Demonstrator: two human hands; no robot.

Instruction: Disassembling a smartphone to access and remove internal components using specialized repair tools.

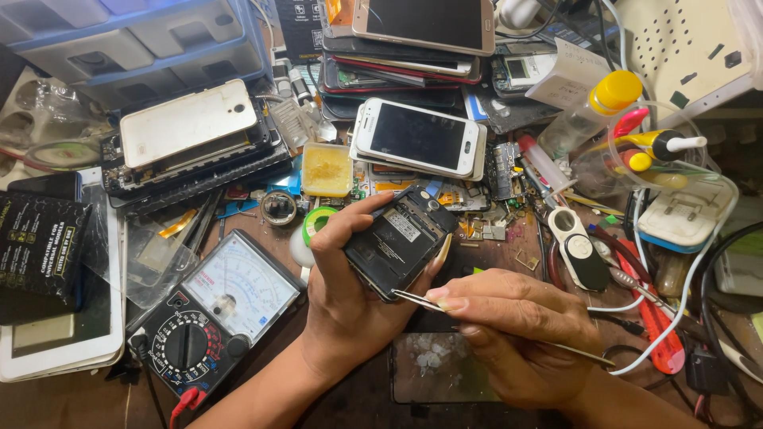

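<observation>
With the left hand [350, 278] gripping the opened phone [400, 241] above the right hand [509, 322], which pinches tweezers [421, 299] at the phone's lower edge, I'd keep the tips shallow and the phone steady.

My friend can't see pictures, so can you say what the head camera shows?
The left hand holds an opened black phone while the right hand pokes its edge with thin metal tweezers. Around them, a messy workbench holds a multimeter, stacked phones and glue bottles.
</observation>
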